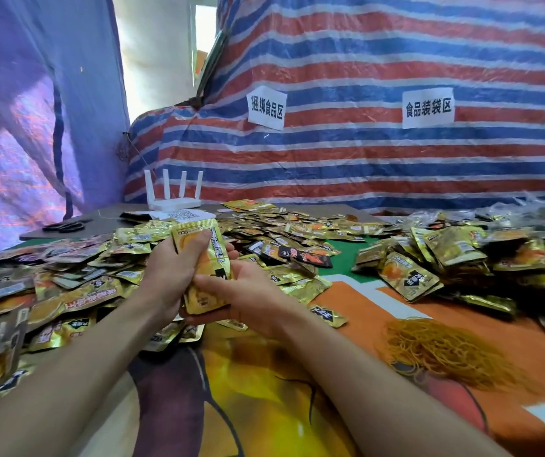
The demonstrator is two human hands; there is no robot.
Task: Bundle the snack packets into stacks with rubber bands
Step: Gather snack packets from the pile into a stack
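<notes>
Both hands hold one upright stack of gold snack packets (pixel 210 258) above the table's middle. My left hand (pixel 173 268) grips the stack from the left, fingers curled over its top. My right hand (pixel 244 295) cups it from below and the right, thumb laid across the front near the bottom. Loose gold packets (pixel 76 291) cover the table to the left, behind, and in a heap at the right (pixel 445 258). A pile of orange-yellow rubber bands (pixel 445 351) lies on the cloth at the right, apart from both hands.
A white router (pixel 173 196) with several antennas stands at the back on a grey board, black scissors (pixel 65 225) to its left. A striped tarp (pixel 363 153) with paper signs walls off the back. A printed cloth (pixel 248 390) covers the near table.
</notes>
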